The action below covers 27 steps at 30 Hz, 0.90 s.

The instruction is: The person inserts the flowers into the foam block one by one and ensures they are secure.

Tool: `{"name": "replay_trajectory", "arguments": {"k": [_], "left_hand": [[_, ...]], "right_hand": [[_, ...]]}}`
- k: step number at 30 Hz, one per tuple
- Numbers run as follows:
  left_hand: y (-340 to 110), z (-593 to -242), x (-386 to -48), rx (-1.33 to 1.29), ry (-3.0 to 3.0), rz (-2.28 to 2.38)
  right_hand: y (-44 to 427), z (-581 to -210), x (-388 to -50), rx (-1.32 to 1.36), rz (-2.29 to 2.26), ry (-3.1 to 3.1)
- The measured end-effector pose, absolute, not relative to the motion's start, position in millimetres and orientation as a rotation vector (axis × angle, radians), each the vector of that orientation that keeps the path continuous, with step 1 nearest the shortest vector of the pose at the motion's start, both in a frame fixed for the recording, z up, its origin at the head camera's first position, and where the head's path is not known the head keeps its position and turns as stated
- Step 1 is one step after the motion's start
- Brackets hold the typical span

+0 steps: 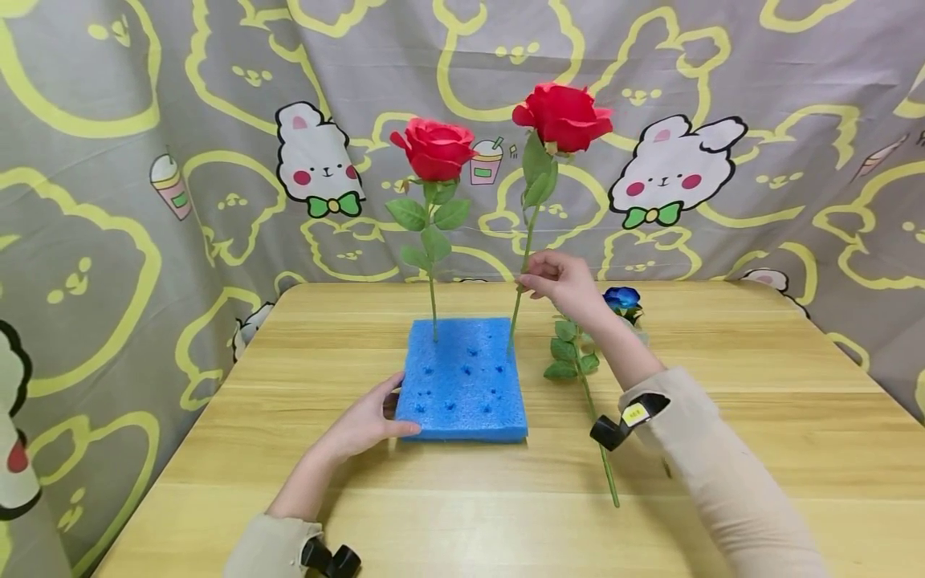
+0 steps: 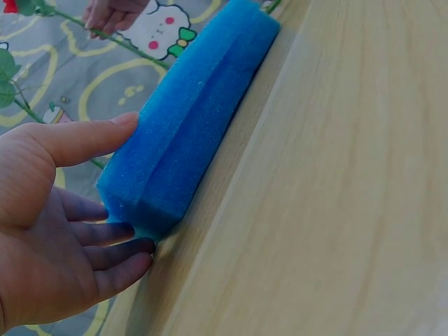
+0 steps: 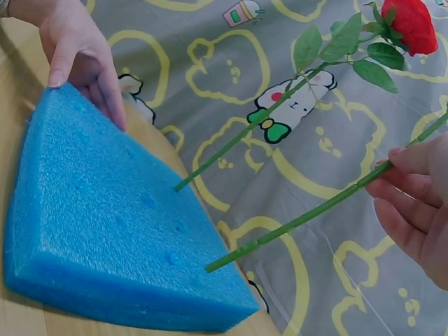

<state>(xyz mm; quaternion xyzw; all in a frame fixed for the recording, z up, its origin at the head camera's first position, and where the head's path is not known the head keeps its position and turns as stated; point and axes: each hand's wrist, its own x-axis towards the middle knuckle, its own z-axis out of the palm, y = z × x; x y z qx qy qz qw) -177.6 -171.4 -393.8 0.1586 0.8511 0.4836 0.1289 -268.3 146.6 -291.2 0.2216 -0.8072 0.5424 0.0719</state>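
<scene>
My right hand [image 1: 560,282] pinches the green stem of a red rose [image 1: 562,118]; the stem's lower end is at the right back of a blue foam block [image 1: 462,389]. In the right wrist view that stem end [image 3: 213,267] meets or hovers just over the foam top; which one I cannot tell. Another red rose [image 1: 437,150] stands upright in the block's back left. My left hand [image 1: 368,421] rests against the block's front left corner, thumb on the top edge and fingers along the side. Several small holes mark the foam.
Right of the block, a blue rose [image 1: 622,299] lies near the back of the wooden table [image 1: 238,474]. A leafy green stem [image 1: 588,393] lies there too, stretching toward the front, partly under my right forearm. A patterned grey curtain [image 1: 238,160] hangs behind the table.
</scene>
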Motion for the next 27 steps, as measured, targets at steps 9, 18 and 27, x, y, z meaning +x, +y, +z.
{"name": "replay_trajectory", "arguments": {"k": [9,18,27], "left_hand": [[-171.7,-395.2,-177.3,0.478,2.461,1.423],[-170.1,-392.0,-175.7,0.464,2.47,1.408],[-171.5,-391.7,-176.0,0.465,2.477,1.41]], "right_hand": [[129.5,-296.2,-280.9,0.611,1.628,-2.351],[122.6,-304.7,-287.8,0.543,1.648,-2.326],[119.6,-305.7,-290.4,0.53,1.658,-2.334]]}}
